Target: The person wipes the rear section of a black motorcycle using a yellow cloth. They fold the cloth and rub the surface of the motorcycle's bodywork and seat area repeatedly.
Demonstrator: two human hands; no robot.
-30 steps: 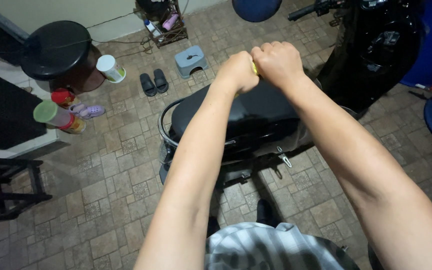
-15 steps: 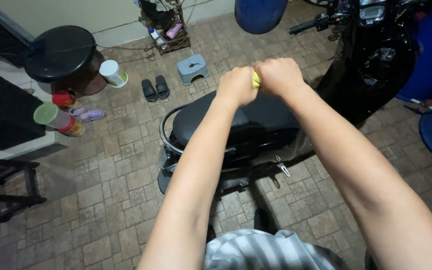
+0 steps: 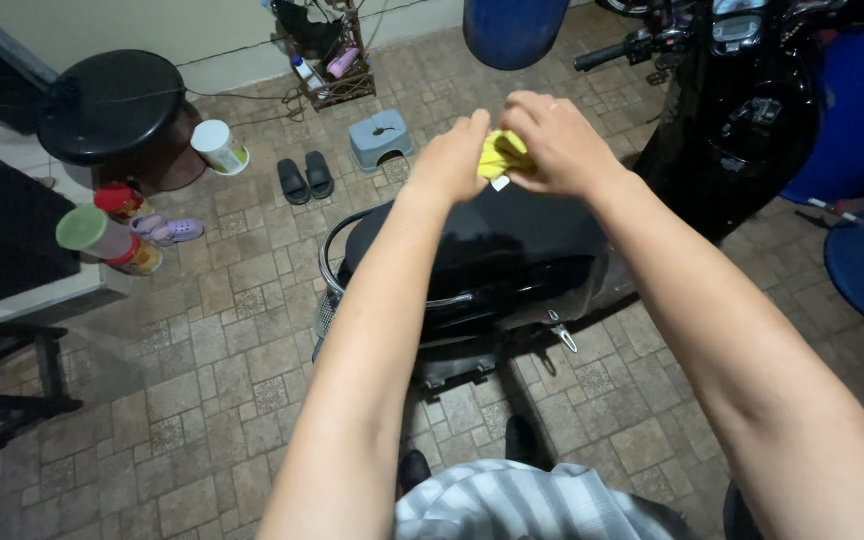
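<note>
Fingers of both hands are closed on one small yellow cloth (image 3: 500,155), bunched between the left hand (image 3: 452,160) and the right hand (image 3: 557,145); a little white tag hangs from its lower edge. The cloth is held in the air above the front end of the black scooter seat (image 3: 482,250), not touching it.

Along the left edge of the tiled floor (image 3: 212,350) stand two cans: one with a pale green lid (image 3: 92,232) and one with a red lid (image 3: 117,198), close together. One pink sandal (image 3: 170,232) lies just beside them. One white cylindrical tub with a green-and-yellow label (image 3: 220,147) stands near the round black stool (image 3: 112,105). Two black slippers (image 3: 305,177) lie side by side, next to one small grey step stool (image 3: 380,138). By the far wall, a low rack (image 3: 327,70) holds bottles, one white, one pink. One blue barrel (image 3: 512,30) stands at the top edge.
</note>
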